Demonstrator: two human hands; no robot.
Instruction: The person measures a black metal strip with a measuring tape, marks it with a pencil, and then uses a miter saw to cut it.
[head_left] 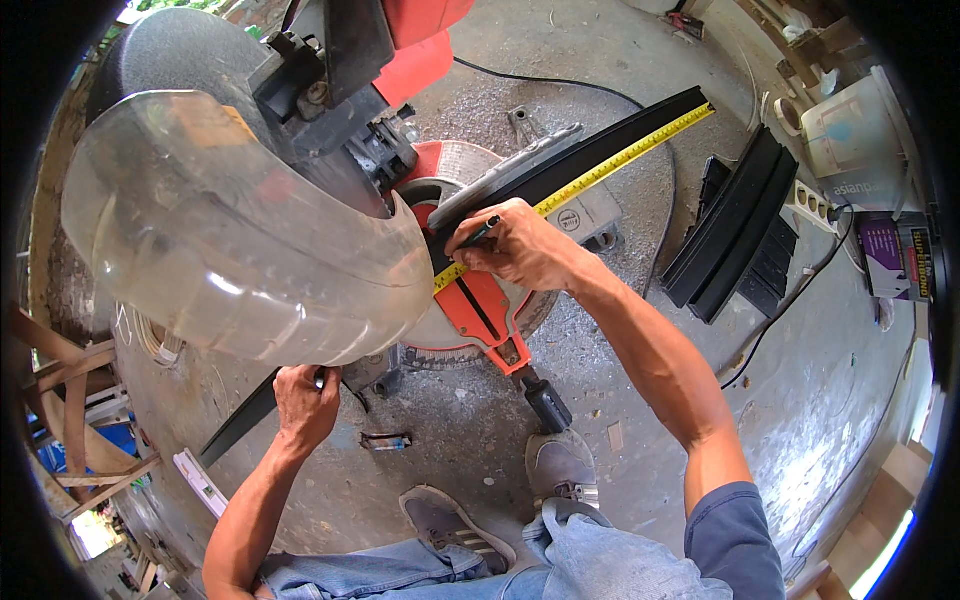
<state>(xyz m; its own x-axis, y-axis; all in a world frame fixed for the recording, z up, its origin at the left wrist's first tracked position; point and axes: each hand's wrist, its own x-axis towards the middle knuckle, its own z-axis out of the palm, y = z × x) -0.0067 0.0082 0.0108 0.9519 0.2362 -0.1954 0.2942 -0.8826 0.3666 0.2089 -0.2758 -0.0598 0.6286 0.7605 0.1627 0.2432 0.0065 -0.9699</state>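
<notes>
A long black strip [600, 140] lies across the red and grey mitre saw [480, 310], along its fence. A yellow tape measure blade [630, 152] runs along the strip, passing under my right hand [520, 250]. That hand is closed around a dark pen [485, 232], its fingers resting at the strip and blade. The saw's clear plastic guard [260, 240] hides the middle of the strip. Beyond the guard, the strip's other end [240, 418] comes out beside my left hand [307, 405]. My left fingers are closed, with a small shiny bit showing; what they grip is mostly hidden.
Several black profile pieces [735, 230] lie on the floor at right, near a white power strip [812, 205], a white bucket [860, 140] and a purple box [893, 255]. A black cable [800, 295] crosses the floor. A spirit level [200, 482] lies at left.
</notes>
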